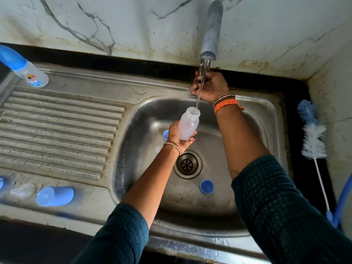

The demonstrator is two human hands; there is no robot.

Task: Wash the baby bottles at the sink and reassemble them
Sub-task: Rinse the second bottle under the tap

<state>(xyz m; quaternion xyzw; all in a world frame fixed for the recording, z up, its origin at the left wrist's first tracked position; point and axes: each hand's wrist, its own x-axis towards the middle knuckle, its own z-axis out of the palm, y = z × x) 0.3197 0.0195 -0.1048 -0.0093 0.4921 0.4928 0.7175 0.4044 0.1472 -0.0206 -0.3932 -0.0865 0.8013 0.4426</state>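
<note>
Left hand (179,136) gripping open bottle (188,123) by its base over sink (266,115); long axis tilting mouth-up, directly below tap (210,31) stream. Right hand (209,86) curling near spout, above bottle; contents of grip unclear.

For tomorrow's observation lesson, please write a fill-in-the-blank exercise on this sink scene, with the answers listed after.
1. The left hand holds an open ____ under the running water.
2. The right hand reaches up to the ____ on the wall.
3. The bottle brush lies to the ____ of the sink.
4. The cap near the drain is ____ in colour.

Answers: bottle; tap; right; blue
</note>
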